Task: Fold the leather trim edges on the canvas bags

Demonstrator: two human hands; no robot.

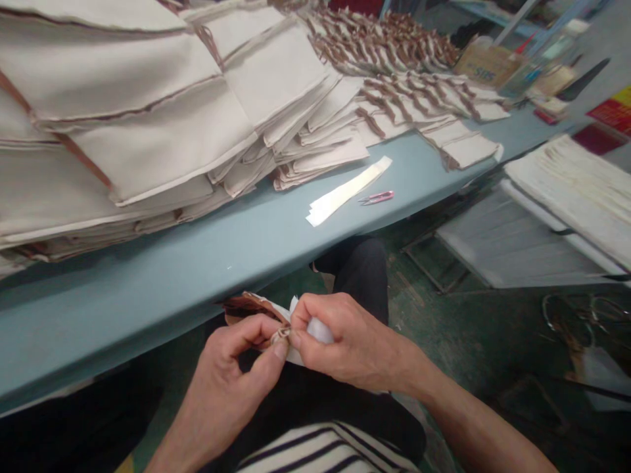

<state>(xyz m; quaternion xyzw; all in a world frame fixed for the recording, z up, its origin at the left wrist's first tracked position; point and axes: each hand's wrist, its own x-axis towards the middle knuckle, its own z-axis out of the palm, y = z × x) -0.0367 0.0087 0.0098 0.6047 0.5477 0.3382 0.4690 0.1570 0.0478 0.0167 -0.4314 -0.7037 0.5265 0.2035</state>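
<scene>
Over my lap, just off the table's edge, is a small brown-and-white fabric piece (pixel 248 307) with a beige cord-like loop (pixel 281 334) at its near side. My left hand (pixel 235 362) pinches it between thumb and forefinger at that loop. Right beside it, the thumb and curled fingers of my right hand (pixel 340 336) close on the same spot, the fingertips of both hands nearly touching. White material shows under and between the fingers of my right hand. Much of the fabric piece is hidden behind both hands, so its full shape cannot be seen.
The blue-grey table (pixel 207 253) bears tall stacks of cream fabric pieces (pixel 162 135) and rows of brown-and-cream bundles (pixel 379 46). White strips (pixel 348 190) and pink thread snips (pixel 378 197) lie near its edge. To the right stands a loaded cart (pixel 513 236).
</scene>
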